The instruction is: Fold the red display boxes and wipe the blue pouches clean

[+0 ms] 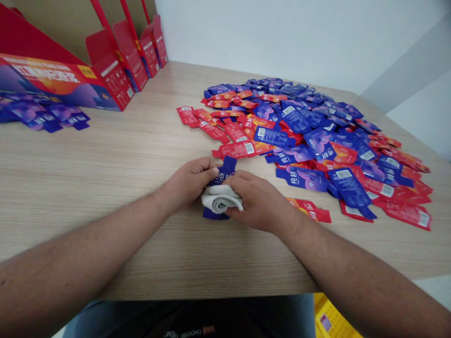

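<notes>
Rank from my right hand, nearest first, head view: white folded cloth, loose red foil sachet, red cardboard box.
1. White folded cloth, touching the right hand, left side.
2. Loose red foil sachet, right side.
3. Red cardboard box, far left.

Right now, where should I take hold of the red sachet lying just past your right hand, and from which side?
Probably best to pinch the red sachet by its end tab, coming from above on the right. It lies flat on the wooden table, so that tab is free, while its other end sits close to the right hand.
</notes>
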### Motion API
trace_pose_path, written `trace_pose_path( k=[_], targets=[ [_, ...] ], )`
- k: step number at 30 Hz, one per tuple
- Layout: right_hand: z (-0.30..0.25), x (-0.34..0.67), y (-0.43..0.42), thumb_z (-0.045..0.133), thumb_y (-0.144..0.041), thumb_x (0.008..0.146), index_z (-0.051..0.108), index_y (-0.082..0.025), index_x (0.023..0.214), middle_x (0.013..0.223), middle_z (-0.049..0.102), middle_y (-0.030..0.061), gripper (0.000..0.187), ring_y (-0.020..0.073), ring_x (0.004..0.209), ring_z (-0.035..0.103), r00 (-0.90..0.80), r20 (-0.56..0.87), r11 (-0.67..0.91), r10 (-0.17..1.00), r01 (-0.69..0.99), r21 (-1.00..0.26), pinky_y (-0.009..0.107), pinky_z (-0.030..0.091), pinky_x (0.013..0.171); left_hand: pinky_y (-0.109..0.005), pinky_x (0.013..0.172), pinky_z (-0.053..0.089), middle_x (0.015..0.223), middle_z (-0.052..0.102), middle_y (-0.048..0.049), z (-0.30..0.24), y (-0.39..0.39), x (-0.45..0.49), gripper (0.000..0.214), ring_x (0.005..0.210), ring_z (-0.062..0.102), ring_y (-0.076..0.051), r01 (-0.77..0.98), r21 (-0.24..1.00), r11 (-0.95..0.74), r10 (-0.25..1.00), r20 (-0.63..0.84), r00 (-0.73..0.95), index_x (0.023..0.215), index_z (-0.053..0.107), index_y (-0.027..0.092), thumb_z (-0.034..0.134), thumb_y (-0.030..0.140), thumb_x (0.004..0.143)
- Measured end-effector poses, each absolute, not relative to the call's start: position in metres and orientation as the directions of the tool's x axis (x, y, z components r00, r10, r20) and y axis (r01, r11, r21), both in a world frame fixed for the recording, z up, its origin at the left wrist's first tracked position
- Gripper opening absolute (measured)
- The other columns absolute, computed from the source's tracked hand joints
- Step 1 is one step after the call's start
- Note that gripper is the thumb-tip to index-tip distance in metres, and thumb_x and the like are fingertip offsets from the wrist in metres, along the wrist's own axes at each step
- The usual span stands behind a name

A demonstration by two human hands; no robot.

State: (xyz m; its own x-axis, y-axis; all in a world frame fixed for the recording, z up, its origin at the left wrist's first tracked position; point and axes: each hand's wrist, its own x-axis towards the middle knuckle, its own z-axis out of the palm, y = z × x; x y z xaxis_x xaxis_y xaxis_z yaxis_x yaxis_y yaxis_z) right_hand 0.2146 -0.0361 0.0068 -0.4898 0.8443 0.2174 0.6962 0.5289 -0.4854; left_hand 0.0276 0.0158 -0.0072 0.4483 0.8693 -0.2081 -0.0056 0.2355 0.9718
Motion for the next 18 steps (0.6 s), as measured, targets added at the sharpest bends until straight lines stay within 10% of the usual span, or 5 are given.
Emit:
trace_pose_path(
  k=[18],
  targets=[
    [0.0031, 0.2140, -0.0352, 0.074, -0.023, 0.079, 0.061, -0.023, 0.099, 0.099, 0.063, 0.0035, 0.023, 0.0206, 0.090, 0.060, -0.624, 0.132, 0.603, 0.770, 0.646, -0.468, 0.031, 0.048, 0.075, -0.022, 0.042, 0.035, 0.059, 0.045, 0.0047, -0.0063, 0.0150, 0.0321, 0.012, 0.046, 0.043, -0.010, -0.082, 0.936, 0.342, 0.891, -0.295, 0.345, 0.079, 0.044, 0.022, 0.051, 0.025, 0.089]
  ],
)
